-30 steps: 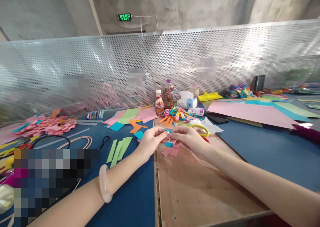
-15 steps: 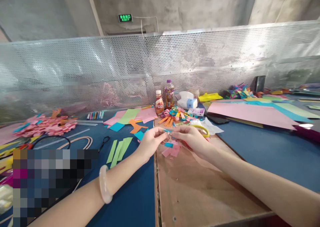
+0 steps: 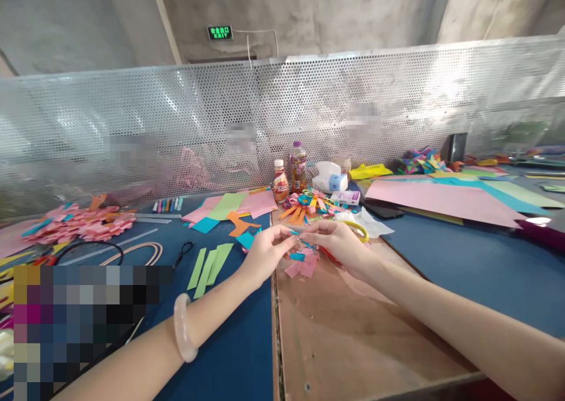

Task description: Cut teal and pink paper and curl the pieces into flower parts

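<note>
My left hand and my right hand meet over the wooden board, fingertips pinched close together. Between them is a small blue piece of paper, mostly covered by the fingers. Just below the fingertips lie pink paper pieces with a blue paper piece on top. Yellow-handled scissors rest beside my right hand, partly hidden by it. Left of my left wrist, several green paper strips lie on the blue mat.
Two drink bottles, a tissue pack and a pile of colourful paper strips stand beyond my hands. Pink paper flowers are heaped at left, large pink sheets at right. A perforated metal screen closes off the back.
My fingertips have shifted slightly around the small blue paper, the right ones drawing a little left. The view has moved very slightly; the rest stays in place.
</note>
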`<state>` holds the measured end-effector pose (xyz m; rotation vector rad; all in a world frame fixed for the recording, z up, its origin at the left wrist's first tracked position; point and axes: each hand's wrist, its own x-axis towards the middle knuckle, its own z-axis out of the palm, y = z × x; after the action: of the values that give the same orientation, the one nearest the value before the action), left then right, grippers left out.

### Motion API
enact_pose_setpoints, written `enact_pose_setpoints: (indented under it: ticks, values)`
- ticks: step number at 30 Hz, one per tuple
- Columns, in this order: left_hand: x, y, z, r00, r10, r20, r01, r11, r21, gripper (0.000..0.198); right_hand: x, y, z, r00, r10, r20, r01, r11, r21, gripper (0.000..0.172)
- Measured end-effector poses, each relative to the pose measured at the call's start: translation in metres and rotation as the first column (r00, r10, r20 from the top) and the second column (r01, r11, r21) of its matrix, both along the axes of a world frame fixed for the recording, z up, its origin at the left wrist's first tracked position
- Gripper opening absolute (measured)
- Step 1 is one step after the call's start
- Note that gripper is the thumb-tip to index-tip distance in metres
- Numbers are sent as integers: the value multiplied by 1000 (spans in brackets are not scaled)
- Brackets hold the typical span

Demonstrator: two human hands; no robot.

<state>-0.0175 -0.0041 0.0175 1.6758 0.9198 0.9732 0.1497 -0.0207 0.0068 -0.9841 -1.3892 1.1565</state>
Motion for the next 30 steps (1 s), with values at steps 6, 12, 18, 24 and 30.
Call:
enact_pose_setpoints:
  ticks: [6, 12, 18, 24, 30]
  values:
    - [-1, 0, -1, 999, 29, -15, -28, 1000, 7, 20, 0, -2, 5, 1000, -7, -12, 7, 1000, -17, 17]
    - [-2, 1, 1, 1000, 28, -4, -27, 998, 54, 17, -1, 1, -1, 999, -1, 42, 0, 1000, 23, 14]
    - [-4, 2, 1, 999, 31, -40, -28, 996, 87, 15, -4, 2, -7, 999, -3, 44, 1, 999, 54, 15]
    - [-2, 0, 3, 997, 29, -69, -22, 995, 95, 14, -5, 0, -5, 994, -29, 106, 19, 995, 94, 14]
    - [2, -1, 0, 1000, -23, 1, 23, 1000, 16, 17, -3, 0, -3, 989, -52, 138, 36, 992, 119, 15]
